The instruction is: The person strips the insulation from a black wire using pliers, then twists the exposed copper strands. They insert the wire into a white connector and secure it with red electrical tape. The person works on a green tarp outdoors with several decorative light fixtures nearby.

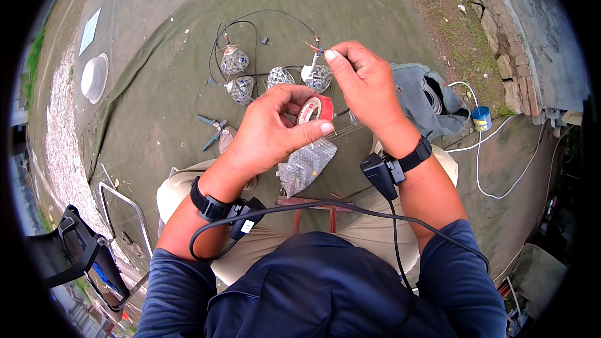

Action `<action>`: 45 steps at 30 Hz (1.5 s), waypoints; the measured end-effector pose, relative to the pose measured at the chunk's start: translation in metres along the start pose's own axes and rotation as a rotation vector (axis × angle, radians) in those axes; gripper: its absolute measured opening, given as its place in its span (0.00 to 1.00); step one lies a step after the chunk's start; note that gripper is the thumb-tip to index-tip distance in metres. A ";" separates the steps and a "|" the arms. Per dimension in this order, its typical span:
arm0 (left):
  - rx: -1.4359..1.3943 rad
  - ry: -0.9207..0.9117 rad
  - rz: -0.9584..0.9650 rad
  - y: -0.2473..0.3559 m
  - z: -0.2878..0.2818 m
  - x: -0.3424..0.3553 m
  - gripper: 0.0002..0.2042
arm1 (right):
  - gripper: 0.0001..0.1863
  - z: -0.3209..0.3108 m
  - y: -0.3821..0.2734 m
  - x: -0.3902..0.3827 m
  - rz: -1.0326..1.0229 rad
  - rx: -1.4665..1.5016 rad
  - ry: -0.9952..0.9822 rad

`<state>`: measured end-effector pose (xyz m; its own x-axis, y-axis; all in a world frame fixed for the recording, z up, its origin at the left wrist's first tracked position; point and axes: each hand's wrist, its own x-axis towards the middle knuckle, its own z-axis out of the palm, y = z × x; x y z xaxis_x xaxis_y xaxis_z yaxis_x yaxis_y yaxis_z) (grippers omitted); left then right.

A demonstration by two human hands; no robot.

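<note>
My left hand (275, 119) is closed around a roll of red tape (323, 110), its thumb along the lower edge. Slightly higher and to the right, my right hand (364, 78) pinches at a wire joint (315, 50) where reddish strands show at the end of a black cable (275, 11). Just below that joint is a clear, patterned globe lamp (320, 78) with a white neck. More such globe lamps (235, 61) lie to its left, linked by the looping cable. Under my left hand lies a piece of bubble wrap (307, 166).
Pliers with teal handles (211, 131) lie on the green ground sheet (175, 87), left of my hands. At the right are a grey bag (426, 100) and a blue can (481, 118) with white cable. A white bowl-like dome (94, 79) sits far left, above a bent metal frame (128, 203).
</note>
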<state>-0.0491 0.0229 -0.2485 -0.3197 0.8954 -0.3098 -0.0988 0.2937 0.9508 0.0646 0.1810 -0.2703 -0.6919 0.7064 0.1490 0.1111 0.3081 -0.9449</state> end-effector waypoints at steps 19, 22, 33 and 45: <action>-0.195 0.146 0.038 -0.002 -0.004 0.006 0.29 | 0.09 -0.001 0.007 -0.004 0.147 0.404 -0.213; -0.150 0.154 0.043 -0.005 -0.006 0.007 0.29 | 0.09 -0.007 0.005 -0.003 0.083 0.262 -0.279; 0.214 0.199 0.196 -0.008 -0.005 0.006 0.30 | 0.07 -0.013 0.000 -0.003 -0.018 0.007 -0.292; 0.102 0.045 0.200 -0.001 -0.004 0.004 0.28 | 0.07 -0.013 0.000 -0.002 -0.047 -0.045 -0.241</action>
<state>-0.0542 0.0244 -0.2508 -0.3657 0.9239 -0.1123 0.0660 0.1461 0.9871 0.0756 0.1880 -0.2671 -0.8466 0.5199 0.1138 0.1027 0.3693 -0.9236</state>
